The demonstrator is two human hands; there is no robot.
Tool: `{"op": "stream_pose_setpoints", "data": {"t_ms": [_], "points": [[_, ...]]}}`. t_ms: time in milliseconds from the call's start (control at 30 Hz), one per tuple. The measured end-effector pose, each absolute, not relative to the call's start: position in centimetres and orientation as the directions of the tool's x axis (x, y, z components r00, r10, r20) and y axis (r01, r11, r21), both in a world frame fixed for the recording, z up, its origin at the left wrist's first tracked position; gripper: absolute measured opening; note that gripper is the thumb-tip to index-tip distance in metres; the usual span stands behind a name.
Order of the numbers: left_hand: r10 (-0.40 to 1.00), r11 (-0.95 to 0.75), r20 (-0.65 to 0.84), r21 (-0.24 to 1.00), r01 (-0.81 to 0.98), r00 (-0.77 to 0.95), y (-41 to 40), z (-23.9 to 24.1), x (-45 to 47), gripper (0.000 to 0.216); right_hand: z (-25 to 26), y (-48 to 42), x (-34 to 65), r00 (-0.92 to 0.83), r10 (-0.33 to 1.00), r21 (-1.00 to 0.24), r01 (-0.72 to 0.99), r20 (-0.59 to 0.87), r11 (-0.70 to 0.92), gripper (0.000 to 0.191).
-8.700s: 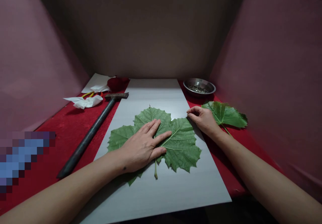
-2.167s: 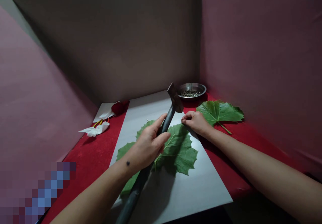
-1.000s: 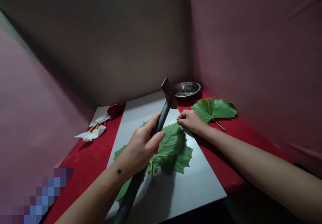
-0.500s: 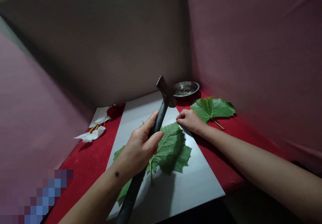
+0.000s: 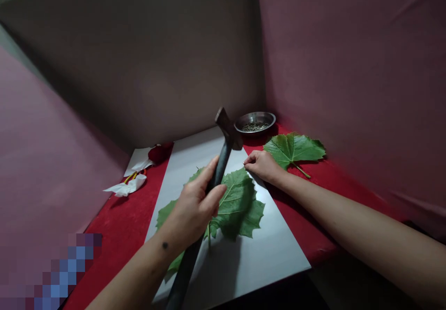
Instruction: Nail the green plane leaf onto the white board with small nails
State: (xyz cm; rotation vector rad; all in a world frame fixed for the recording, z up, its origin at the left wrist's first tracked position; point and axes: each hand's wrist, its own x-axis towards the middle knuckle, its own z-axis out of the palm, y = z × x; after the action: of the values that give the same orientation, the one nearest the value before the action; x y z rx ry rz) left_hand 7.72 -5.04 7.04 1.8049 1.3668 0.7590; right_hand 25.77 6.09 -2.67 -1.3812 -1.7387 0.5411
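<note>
My left hand (image 5: 200, 198) is wrapped round the dark handle of a hammer (image 5: 226, 143), its rusty head raised above the board. Under it a large green leaf (image 5: 240, 203) lies on a white board (image 5: 268, 259), partly hidden by my hand and the handle. At the leaf's upper right tip, the fingers of my right hand (image 5: 261, 164) pinch a small nail (image 5: 244, 163), of which only a shiny end shows. Another nail (image 5: 197, 168) stands at the leaf's top left edge.
A metal bowl (image 5: 238, 129) of nails stands at the back. To its right, a second leaf (image 5: 296, 150) lies on the red cloth (image 5: 114, 226). White tissue (image 5: 128, 187), yellow-handled items and a dark red round object (image 5: 158, 153) lie at the left. Walls enclose the back and sides.
The hammer head has shifted slightly left and down, and my left hand has moved a little with it. My right hand stays at the leaf tip.
</note>
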Motion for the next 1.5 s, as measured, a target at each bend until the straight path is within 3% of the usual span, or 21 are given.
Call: {"op": "stream_pose_setpoints", "data": {"t_ms": [167,433,533,667,767,867,933,1100,1300,1500], "points": [[0.932,-0.045,-0.15,0.856,0.515,0.33,-4.2,5.9,8.0,0.061,-2.6,5.9,25.8,-0.041,0.942,-0.74,0.607,0.333,0.288,0.009],[0.957,-0.13,-0.007,0.883,0.451,0.289,-5.4,9.4,7.6,0.059,-2.7,6.3,26.1,-0.053,0.971,-0.801,0.557,0.231,0.221,0.018],[0.959,-0.13,0.003,0.892,0.433,0.282,-5.5,9.3,7.6,0.059,-2.8,6.1,26.3,-0.033,0.965,-0.794,0.562,0.261,0.234,0.019],[0.974,-0.077,-0.021,0.906,0.417,0.226,-5.7,9.1,6.7,0.062,-1.8,4.1,26.3,-0.108,0.842,-0.652,0.585,0.528,0.483,0.021],[0.987,-0.048,-0.018,0.912,0.407,0.157,-6.1,9.5,4.9,0.066,-0.6,1.5,26.0,-0.37,0.696,-0.475,0.53,0.615,0.702,0.023],[0.996,-0.064,0.038,0.917,0.395,0.074,-6.7,9.9,2.9,0.069,0.0,-0.9,25.5,-0.665,0.574,-0.352,0.454,0.479,0.819,0.047],[0.996,-0.086,0.083,0.924,0.372,0.024,-7.1,9.7,1.7,0.072,-0.3,-2.0,25.2,-0.742,0.565,-0.313,0.475,0.361,0.823,0.061],[0.998,0.003,0.016,0.959,0.285,-0.063,-7.5,7.3,0.0,0.078,-1.5,-3.2,24.6,-0.751,0.626,-0.282,0.567,0.209,0.774,0.067],[0.996,0.059,-0.05,0.987,0.151,-0.068,-7.5,4.1,-0.5,0.081,-1.3,-3.6,24.3,-0.737,0.654,-0.239,0.613,0.172,0.753,0.066],[0.993,0.094,-0.082,0.987,0.134,-0.089,-7.8,3.5,-0.6,0.078,-0.8,-3.8,24.0,-0.739,0.659,-0.242,0.62,0.142,0.747,0.068]]}}
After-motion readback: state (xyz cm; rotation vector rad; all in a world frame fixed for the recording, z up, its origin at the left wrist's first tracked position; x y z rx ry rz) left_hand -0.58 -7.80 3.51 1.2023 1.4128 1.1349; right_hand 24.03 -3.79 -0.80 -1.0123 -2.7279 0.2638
